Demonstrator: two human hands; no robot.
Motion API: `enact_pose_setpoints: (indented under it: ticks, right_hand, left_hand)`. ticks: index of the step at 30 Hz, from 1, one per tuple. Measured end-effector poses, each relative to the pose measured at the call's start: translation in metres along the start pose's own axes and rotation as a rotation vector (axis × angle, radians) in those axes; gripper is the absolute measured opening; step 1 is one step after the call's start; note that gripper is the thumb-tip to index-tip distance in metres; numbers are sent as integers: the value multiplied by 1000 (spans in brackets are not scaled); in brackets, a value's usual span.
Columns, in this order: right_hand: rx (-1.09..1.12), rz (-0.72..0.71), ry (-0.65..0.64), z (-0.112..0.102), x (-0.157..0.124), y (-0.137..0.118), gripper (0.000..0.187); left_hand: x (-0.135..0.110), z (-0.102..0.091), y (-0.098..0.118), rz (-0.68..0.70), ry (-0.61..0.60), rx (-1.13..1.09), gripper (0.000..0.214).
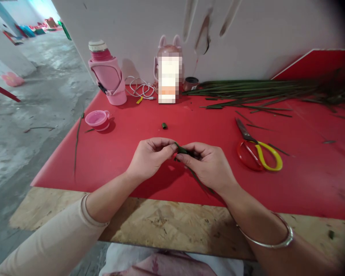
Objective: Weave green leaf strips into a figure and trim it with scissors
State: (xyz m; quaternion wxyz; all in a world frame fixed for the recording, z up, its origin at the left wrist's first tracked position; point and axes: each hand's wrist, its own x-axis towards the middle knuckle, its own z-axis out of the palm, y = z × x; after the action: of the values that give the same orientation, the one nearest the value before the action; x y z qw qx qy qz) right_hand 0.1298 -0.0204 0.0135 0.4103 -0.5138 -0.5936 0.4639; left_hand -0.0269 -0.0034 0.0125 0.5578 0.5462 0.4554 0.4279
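Note:
Above the middle of the red sheet [126, 161], my left hand [152, 155] pinches one end of a narrow green leaf strip [181, 149] between thumb and fingers. Close beside it, my right hand [211, 163] grips the same strip, its thumb pressed on the near side. A long tail of the strip hangs below the right palm toward the sheet's front edge. The fingers cover part of the leaf, so its folds are hard to make out. A small rolled green piece [164, 125] lies just beyond my hands.
Scissors [258, 149] with red and yellow handles lie at right. Behind them is a pile of long green leaves [247, 89]. A pink bottle [110, 76], pink cup [98, 120], white cable [142, 90], lit phone [169, 80] and small dark jar [191, 83] stand or lie along the back and left.

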Motion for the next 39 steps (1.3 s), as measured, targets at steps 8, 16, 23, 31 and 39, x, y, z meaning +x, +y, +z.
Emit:
enact_pose_setpoints:
  ticks: [8,16,23,31,39]
  right_hand:
    - [89,106,-102,-1,0,0,21]
    - [-68,-48,-61,-12,6,0,20]
    - [-473,-161,-45,-18,5,-4,10]
    - [-717,-228,-101,-17,6,-2,10]
    - [-391,-75,-110,-21,8,-3,14]
  left_hand:
    - [-1,-1,1,13,-26,32,18]
    - [-3,3,0,-5,-93,134,13]
    - [-8,9,-7,30,-112,332,17]
    - [-8,12,-10,6,-78,351,15]
    - [-4,10,-5,-73,-92,139,18]
